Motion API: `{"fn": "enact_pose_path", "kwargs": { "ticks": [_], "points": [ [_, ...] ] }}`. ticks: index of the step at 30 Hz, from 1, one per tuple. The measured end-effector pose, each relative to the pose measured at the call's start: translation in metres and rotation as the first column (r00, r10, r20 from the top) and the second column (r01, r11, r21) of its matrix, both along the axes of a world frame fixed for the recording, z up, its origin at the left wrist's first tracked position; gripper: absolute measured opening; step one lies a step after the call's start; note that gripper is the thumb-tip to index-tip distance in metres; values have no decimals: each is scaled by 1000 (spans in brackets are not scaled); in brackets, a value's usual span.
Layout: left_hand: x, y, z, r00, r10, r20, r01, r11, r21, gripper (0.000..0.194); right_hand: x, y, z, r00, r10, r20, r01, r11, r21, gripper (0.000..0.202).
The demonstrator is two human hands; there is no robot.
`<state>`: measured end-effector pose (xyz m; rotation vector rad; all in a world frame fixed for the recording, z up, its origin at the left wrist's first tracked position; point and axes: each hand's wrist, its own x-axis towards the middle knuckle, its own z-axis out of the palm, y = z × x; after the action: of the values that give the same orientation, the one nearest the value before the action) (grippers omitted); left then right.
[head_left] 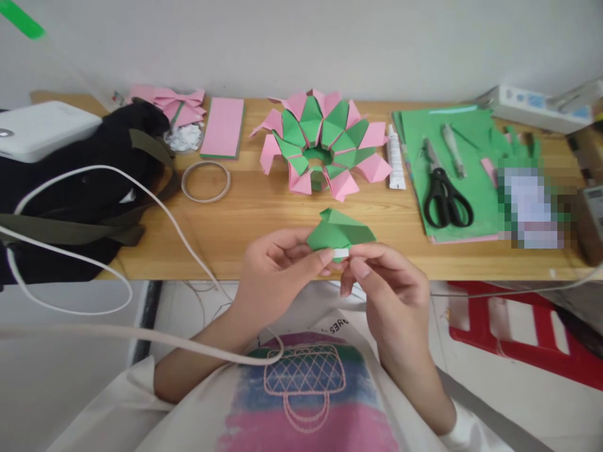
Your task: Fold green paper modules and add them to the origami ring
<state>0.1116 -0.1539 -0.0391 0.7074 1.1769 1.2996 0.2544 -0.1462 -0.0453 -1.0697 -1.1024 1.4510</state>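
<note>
In the head view my left hand (282,270) grips a folded green paper piece (342,230) above the table's front edge, its thumb pressed on the lower part. A small white strip (340,253) lies across the bottom of that piece. My right hand (389,276) is closed, its thumb and index finger pinched at the strip's right end; whether they hold it is hard to make out. Behind the hands, a ring of folded pink and green paper (325,141) stands on the wooden table (211,232).
Left: a tape roll (206,182), stacked paper (223,127), a black bag (89,188) and white cables. Right: a glue tube (396,158), green sheets (475,207) with scissors (443,194) and a cutter (453,149), a blurred phone (532,207). Below, a red stool (527,333).
</note>
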Motion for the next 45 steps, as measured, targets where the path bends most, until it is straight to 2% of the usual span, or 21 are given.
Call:
{"fn": "enact_pose_path", "kwargs": {
  "ticks": [5, 10, 16, 21, 25, 28, 34, 37, 41, 45],
  "points": [
    [1, -4, 5, 999, -29, -24, 29, 1000, -9, 14, -1, -2, 1, 994, -46, 97, 43, 999, 29, 5],
    [0, -6, 11, 992, -64, -111, 66, 998, 15, 6, -2, -2, 1, 989, -66, 132, 57, 996, 71, 6],
    [1, -7, 10, 995, -44, -86, 50, 996, 73, 13, -4, -2, -2, 992, -85, 91, 80, 995, 62, 6],
    [3, -6, 9, 997, -61, -39, 63, 996, 60, 12, -5, 2, -7, 998, -66, 17, 66, 998, 19, 3],
    [1, -6, 9, 999, -50, -17, 51, 997, 54, 7, -2, 9, -4, 998, -58, -25, 56, 997, -45, 7],
    [-2, -6, 12, 998, -42, -47, 44, 998, 44, 14, 1, 14, 1, 999, -34, -37, 31, 995, -90, 9],
    [-10, -7, 21, 952, -222, -211, 225, 974, -9, 21, 6, 13, 5, 1000, -15, -16, 13, 991, -132, 9],
    [-12, -8, 21, 933, -285, -219, 286, 958, -30, 21, 5, 10, 7, 999, -18, -27, 14, 989, -146, 9],
    [-10, -8, 19, 940, -299, -163, 298, 954, -31, 18, 6, 7, 9, 1000, 25, -10, -26, 993, -117, 9],
    [-9, -9, 20, 945, -286, -158, 287, 958, -16, 16, 10, 7, 10, 991, 128, 42, -126, 990, -65, 8]
  ]
}}
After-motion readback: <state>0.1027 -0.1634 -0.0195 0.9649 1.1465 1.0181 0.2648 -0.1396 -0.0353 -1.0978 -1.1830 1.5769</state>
